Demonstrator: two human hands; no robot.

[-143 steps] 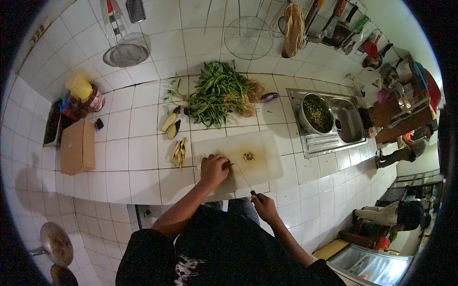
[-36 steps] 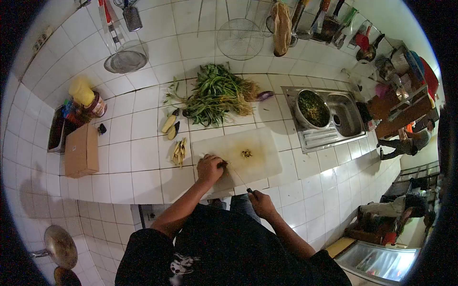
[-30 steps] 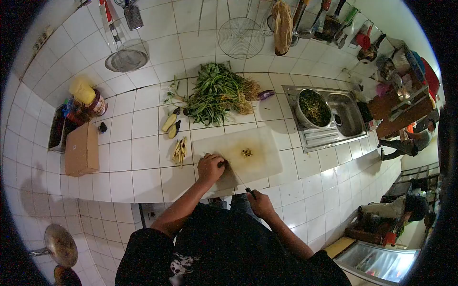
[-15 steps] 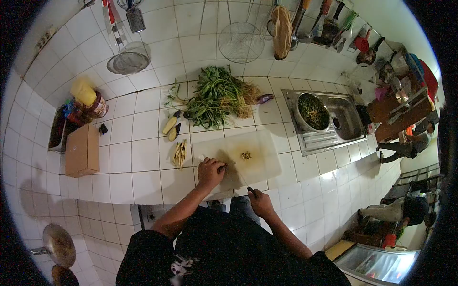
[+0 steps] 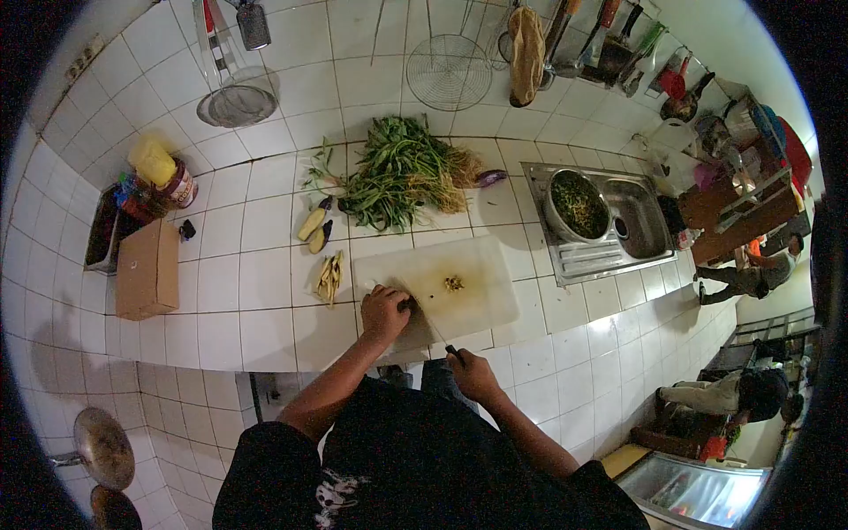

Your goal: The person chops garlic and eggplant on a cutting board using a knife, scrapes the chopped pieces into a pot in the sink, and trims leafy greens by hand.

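On the white cutting board (image 5: 481,265), my left hand (image 5: 383,314) is closed over a dark-skinned piece of eggplant (image 5: 405,305), mostly hidden under the fingers. My right hand (image 5: 475,376) grips the black handle of a knife (image 5: 436,331); its thin blade points up and left toward my left fingers. Small diced bits (image 5: 454,283) lie in a pile on the board. Pale eggplant strips (image 5: 329,279) rest on the tiles left of the board. Above them are cut eggplant pieces (image 5: 314,223) with pale flesh and dark skin.
Leafy greens with roots (image 5: 397,172) and a purple eggplant (image 5: 490,178) lie behind the board. A bowl of chopped greens (image 5: 578,206) stands on the steel sink (image 5: 640,221). A cardboard box (image 5: 147,269) is at left. Utensils hang on the wall; two people are at right.
The view has shifted slightly. The knife in my right hand has moved a little left, closer to my left hand, which still presses on the board.
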